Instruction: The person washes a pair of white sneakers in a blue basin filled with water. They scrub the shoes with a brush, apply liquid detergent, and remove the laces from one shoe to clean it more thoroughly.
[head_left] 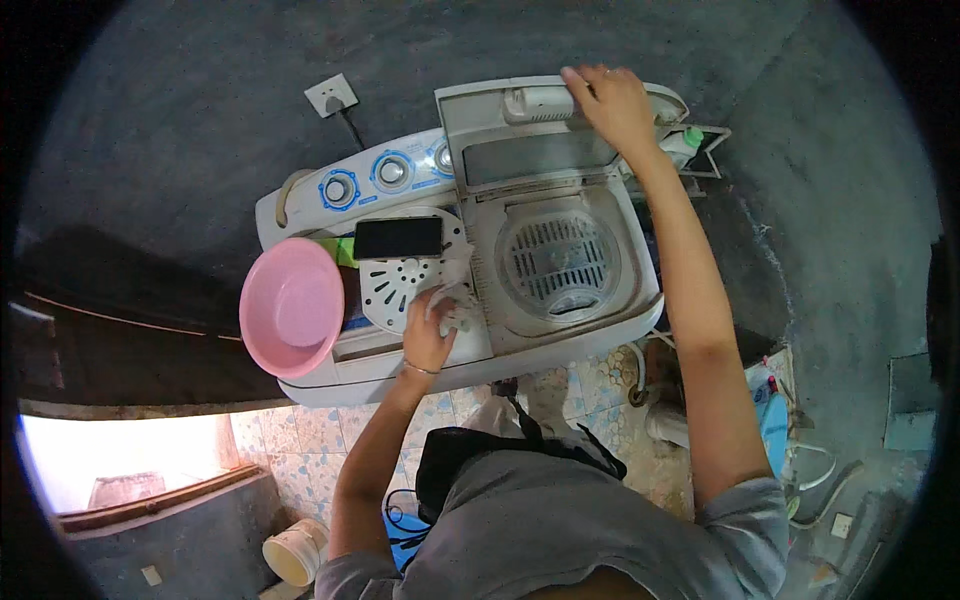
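Note:
A twin-tub washing machine stands in front of me. My right hand grips the top edge of its raised lid, fingers over the rim. Below that lid the round spin tub lies uncovered, with a slotted disc inside. My left hand is closed on a crumpled whitish cloth at the machine's middle, beside the tub; its exact kind is hard to make out. Next to that hand is a white perforated disc, with a black phone lying across its far part.
A pink basin sits at the machine's left end, beside a green item. Behind are control knobs and a wall socket with a plug. A green-capped bottle stands right of the lid; a white bucket is on the floor.

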